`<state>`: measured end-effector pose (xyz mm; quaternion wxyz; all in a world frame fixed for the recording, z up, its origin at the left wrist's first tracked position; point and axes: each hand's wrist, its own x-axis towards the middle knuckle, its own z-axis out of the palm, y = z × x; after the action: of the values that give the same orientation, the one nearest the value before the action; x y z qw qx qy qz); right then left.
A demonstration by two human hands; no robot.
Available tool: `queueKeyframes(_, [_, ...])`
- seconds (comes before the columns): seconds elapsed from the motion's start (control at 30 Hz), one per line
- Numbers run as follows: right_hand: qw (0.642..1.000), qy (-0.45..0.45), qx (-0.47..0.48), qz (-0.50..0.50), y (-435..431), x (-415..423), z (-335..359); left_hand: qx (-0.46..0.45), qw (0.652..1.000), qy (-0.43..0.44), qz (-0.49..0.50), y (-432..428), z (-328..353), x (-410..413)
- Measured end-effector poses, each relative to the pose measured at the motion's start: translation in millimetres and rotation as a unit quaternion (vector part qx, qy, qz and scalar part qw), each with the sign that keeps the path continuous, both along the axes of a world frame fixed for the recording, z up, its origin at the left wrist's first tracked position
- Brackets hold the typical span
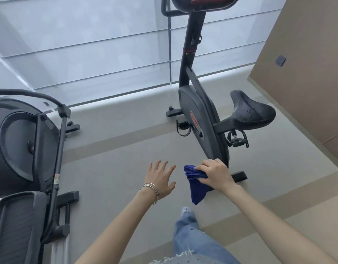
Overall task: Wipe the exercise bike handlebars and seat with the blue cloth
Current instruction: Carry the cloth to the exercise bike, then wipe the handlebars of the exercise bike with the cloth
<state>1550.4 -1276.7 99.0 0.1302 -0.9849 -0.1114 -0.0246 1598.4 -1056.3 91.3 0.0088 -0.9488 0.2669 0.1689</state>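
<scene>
Pale grey flooring (116,159) lies under the black upright exercise bike (200,119), whose padded black seat (250,111) sits up and right of the right hand (215,173) clutching the folded blue cloth (196,184), nearer than the empty, splayed left hand (160,178).

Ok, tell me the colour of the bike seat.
The seat is black, with a slightly dusty grey sheen; the head view shows it.

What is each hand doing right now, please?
Left hand: open, fingers spread, holding nothing.
Right hand: closed on the blue cloth, which hangs below its grip.
</scene>
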Motion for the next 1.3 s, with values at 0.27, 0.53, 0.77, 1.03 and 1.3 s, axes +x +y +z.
queueKeyframes(0.27, [0.999,-0.004,0.035,-0.038,-70,138,30,-0.019,0.998,-0.050,0.037,-60,24,117])
queueKeyframes(0.53, [0.997,-0.031,0.059,-0.049,-105,224,52,-0.018,0.997,-0.060,0.041,-83,33,206])
queueKeyframes(0.77, [0.993,-0.083,0.058,-0.064,-115,315,75,-0.044,0.994,-0.102,-0.017,-111,50,321])
queueKeyframes(1.03, [0.978,-0.168,0.051,-0.110,-123,436,119,-0.058,0.985,-0.140,-0.085,-128,91,464])
queueKeyframes(1.3, [0.939,-0.303,0.055,-0.152,-140,502,171,-0.077,0.975,-0.161,-0.136,-140,116,535])
